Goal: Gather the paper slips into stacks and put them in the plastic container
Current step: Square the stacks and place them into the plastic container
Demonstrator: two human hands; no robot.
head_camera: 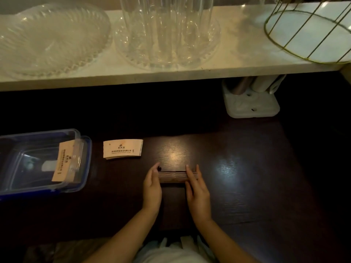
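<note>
Our left hand [152, 188] and right hand [197, 192] press flat, fingers straight and together, against the two ends of a stack [172, 176] of slips stood on edge on the dark table [247, 186]; neither hand curls around it. A second stack [123, 149] lies flat just beyond and left of the held stack. Further left sits the clear container [38, 164] with a blue rim, a third stack [63, 161] leaning inside it. Well beyond the held stack, a pale shelf [133, 73] carries a glass dish [53, 38], a glass vase [167, 25] and a wire basket [311, 31]. Under the shelf, to the right, stands a white holder [250, 103]. The room is dim, with light glinting off the tabletop.
</note>
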